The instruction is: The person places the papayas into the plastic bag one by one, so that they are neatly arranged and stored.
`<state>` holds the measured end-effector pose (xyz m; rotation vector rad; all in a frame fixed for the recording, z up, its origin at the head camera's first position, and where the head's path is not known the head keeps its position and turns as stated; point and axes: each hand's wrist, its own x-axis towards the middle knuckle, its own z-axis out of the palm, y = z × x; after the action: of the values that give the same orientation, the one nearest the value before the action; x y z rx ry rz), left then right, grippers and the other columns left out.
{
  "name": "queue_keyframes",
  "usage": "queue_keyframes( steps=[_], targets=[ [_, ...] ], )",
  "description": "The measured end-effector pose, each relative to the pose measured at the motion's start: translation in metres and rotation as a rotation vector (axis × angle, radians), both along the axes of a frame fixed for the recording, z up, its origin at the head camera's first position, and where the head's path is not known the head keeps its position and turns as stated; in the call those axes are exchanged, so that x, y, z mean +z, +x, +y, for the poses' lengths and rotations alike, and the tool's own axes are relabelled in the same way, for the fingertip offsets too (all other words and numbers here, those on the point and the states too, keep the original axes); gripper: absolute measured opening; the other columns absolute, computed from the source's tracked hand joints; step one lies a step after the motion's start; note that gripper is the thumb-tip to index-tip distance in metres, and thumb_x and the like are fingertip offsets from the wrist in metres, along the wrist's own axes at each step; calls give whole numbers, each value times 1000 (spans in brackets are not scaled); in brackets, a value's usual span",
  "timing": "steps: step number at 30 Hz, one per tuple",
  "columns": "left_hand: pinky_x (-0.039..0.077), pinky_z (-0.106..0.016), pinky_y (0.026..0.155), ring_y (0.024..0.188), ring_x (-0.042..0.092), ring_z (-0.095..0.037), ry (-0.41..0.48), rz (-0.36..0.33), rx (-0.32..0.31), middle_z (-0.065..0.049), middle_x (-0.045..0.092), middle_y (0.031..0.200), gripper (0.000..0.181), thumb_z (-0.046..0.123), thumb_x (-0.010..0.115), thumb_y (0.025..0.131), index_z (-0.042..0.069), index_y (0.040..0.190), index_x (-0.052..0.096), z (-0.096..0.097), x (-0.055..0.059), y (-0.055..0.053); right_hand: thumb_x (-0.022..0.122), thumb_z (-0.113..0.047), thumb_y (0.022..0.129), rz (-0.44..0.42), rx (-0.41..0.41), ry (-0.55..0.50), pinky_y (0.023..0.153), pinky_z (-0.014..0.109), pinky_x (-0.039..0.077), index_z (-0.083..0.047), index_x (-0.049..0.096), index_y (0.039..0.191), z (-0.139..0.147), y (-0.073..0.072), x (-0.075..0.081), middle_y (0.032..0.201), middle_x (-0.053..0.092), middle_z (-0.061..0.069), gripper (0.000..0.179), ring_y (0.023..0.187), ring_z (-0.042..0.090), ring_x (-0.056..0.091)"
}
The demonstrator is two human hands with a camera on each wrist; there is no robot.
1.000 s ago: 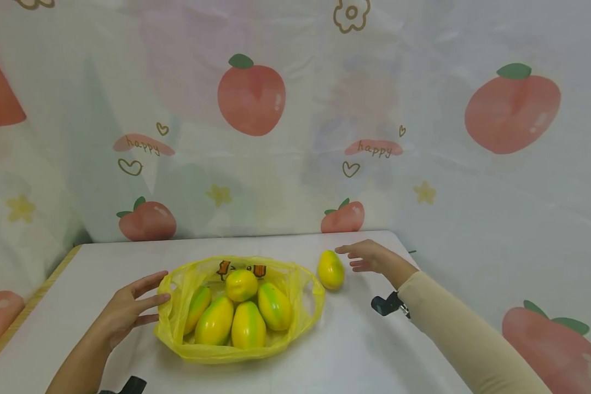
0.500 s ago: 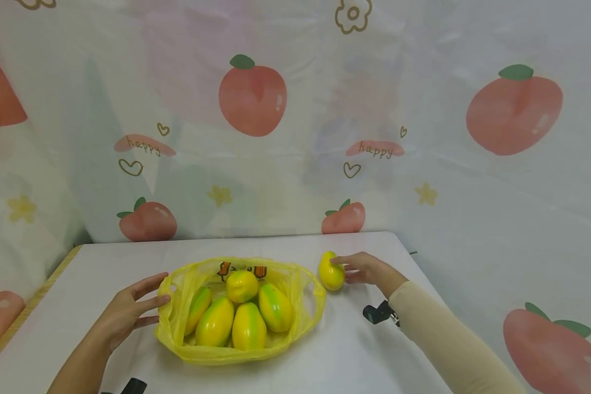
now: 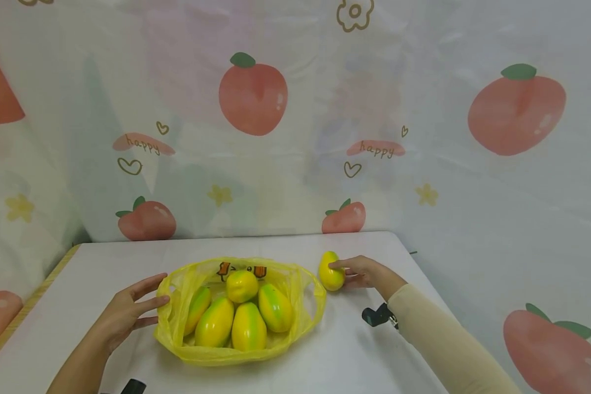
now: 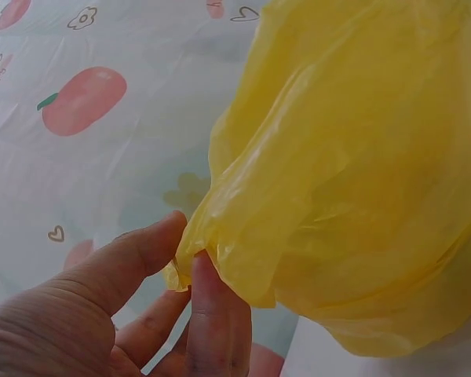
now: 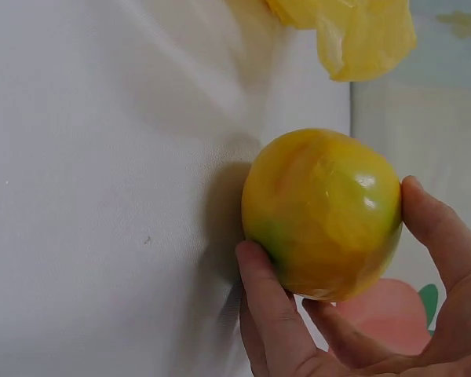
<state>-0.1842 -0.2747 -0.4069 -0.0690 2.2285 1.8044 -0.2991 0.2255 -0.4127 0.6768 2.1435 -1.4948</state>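
A yellow plastic bag point(image 3: 216, 355) lies with its mouth spread wide on the white table. Several yellow-green mangoes point(image 3: 248, 327) sit inside it. At the bag's left edge, my left hand point(image 3: 128, 312) pinches a gathered bit of the plastic point(image 4: 251, 236) between thumb and fingers. Just right of the bag, a single mango point(image 3: 329, 276) stands on the table. My right hand point(image 3: 369, 273) holds it from the right. In the right wrist view the thumb is on one side of this mango point(image 5: 322, 204) and the fingers are on the other.
The white tabletop point(image 3: 295, 377) has a wooden edge strip point(image 3: 44, 284) on the left. Behind it hangs a pale cloth point(image 3: 295, 191) printed with peaches, hearts and flowers. The bag's right handle loop lies close to the single mango.
My right hand has come left and down to the single mango and now grips it. The left hand stays at the bag's edge, and the bag has hardly shifted.
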Motion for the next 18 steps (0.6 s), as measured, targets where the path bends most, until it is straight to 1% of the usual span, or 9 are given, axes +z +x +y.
queue_keyframes(
  steps=[5,7,18],
  targets=[
    [59,-32,86,102,58,2,-15,4,-8,-22,21,160,79,30,69,93,9,156,26,1,-1,1,77,-29,86,2,0,7,93,39,56,7,31,145,0,0,-1,140,38,32,84,114,39,57],
    [59,-32,86,102,58,2,-16,-5,-2,-21,22,160,80,31,70,92,10,156,26,1,0,0,77,-30,86,4,1,9,93,39,56,7,32,146,0,0,-2,141,38,32,83,114,39,57],
    [60,-32,85,101,59,2,-20,-1,1,-22,22,160,79,30,69,93,9,156,26,2,1,1,76,-29,87,5,13,-3,94,40,55,5,30,147,0,1,-4,144,36,31,84,119,40,54]
  ],
)
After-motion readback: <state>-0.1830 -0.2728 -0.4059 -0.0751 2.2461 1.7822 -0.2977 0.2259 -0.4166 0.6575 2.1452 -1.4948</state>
